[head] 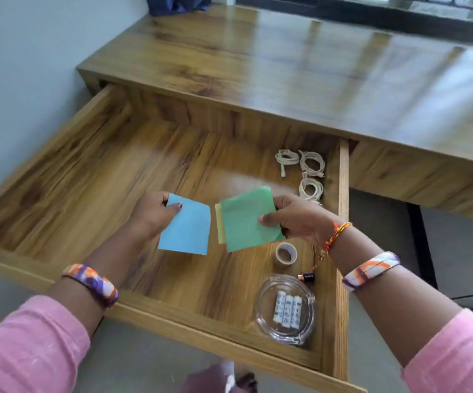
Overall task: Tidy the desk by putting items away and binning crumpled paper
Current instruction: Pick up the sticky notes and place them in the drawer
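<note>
Tabletop (300,66) sat bare above the open drawer (173,171). I saw the left hand (153,214) pinching a blue note (185,225), right hand (295,219) pinching green+yellow notes (241,219), both over the drawer's mid floor, edges nearly meeting. Drop looked straight down; left was nearer the free space.

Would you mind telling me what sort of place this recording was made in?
Probably a home study or bedroom desk corner. A glossy wooden desk stands against a plain wall beside a window, and its open drawer holds coiled cables, tape and batteries.
</note>
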The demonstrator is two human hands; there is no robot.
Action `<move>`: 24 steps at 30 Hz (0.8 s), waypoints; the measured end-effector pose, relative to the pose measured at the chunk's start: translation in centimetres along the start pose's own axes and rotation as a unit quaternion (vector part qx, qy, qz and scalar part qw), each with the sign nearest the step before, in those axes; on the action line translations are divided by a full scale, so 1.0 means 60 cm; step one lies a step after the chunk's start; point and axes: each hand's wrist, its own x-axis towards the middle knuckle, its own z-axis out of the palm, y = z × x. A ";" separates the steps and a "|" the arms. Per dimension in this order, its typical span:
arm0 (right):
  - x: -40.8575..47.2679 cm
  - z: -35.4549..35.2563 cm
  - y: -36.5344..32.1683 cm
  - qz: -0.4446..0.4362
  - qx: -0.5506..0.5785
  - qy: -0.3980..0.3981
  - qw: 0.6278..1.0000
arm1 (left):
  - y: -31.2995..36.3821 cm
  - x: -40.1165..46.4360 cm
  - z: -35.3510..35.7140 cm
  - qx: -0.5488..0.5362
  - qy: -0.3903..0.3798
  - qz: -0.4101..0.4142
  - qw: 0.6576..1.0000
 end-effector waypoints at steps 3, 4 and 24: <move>-0.009 0.030 0.018 0.021 0.001 -0.031 0.999 | -0.022 -0.009 -0.010 0.132 -0.003 -0.012 0.991; -0.012 0.040 0.022 0.030 -0.001 -0.045 0.999 | -0.026 -0.013 -0.011 0.174 0.002 -0.020 0.984; -0.073 -0.007 0.034 0.047 -0.035 0.032 0.998 | 0.010 -0.071 0.101 0.341 -0.148 0.155 0.915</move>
